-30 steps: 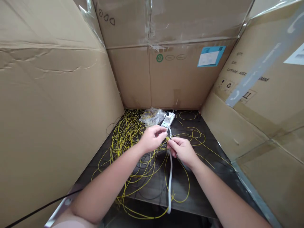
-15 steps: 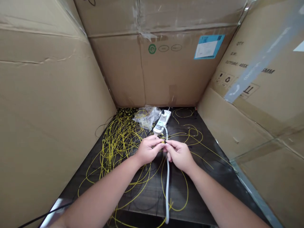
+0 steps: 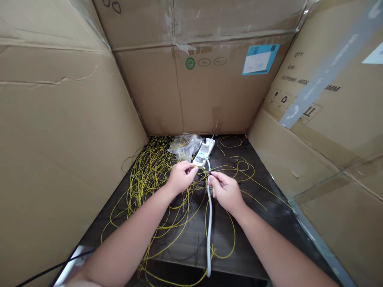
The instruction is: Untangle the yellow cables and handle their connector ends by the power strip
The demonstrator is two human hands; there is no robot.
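1. Cardboard boxes (image 3: 60, 139) wall a dark worktop (image 3: 263, 227) on three sides.
2. Thin yellow cables (image 3: 149, 175) sprawl tangled across it, beside a white power strip (image 3: 204, 152).
3. Fingers pinched, left hand (image 3: 179, 178) and right hand (image 3: 226, 192) each grip one strand.

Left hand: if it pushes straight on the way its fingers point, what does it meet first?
Probably the white power strip, just beyond the left hand, which pinches a yellow cable; depth is unclear.
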